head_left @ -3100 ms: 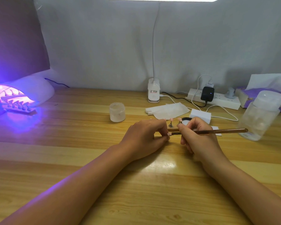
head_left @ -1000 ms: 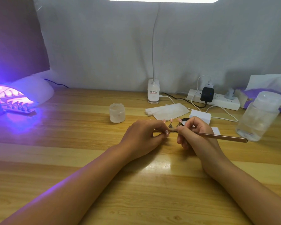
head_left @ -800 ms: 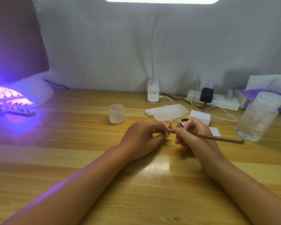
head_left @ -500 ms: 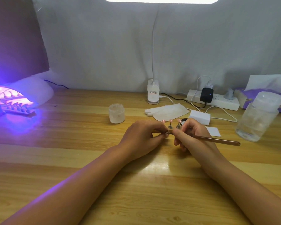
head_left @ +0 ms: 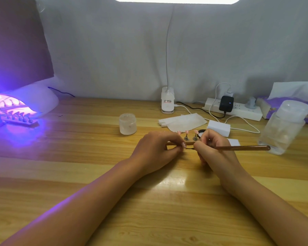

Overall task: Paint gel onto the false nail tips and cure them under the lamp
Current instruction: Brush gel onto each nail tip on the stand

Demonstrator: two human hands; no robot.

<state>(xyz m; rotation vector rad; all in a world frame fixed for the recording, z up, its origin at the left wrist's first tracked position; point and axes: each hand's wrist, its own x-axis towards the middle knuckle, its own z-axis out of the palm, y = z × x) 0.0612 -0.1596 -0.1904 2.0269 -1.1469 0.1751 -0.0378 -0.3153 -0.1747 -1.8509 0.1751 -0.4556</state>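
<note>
**Fig. Brush-to-tip geometry during gel application (head view).**

- The right hand pinches a gel brush close to its bristle end, fingers curled round the shaft.
- The brush's long axis runs almost level. The handle trails away to the outer side of the grip, and the dark bristles point inward across the gap towards the left hand.
- The left hand, fingers curled, holds the near end of a wooden holder strip against the table and steadies it.
- Three pink false nail tips stand upright on small metal stems along that strip. They are just beyond the brush grip and slightly inward of it.
- A pink nail shows at the left fingertips, touching or nearly touching the bristles. Whether it is a mounted tip or the hand's own nail cannot be told.
- By judgement, the coming stroke depends on this relation. The tips lie across the brush axis on the far side, so the bristles must lift and swing away from the body, and only the right hand is placed to do that.
- A lit curing lamp, with a loaded rack inside it, lies well apart on the left hand's outer side.
- A frosted jar stands beyond the left hand.
</note>
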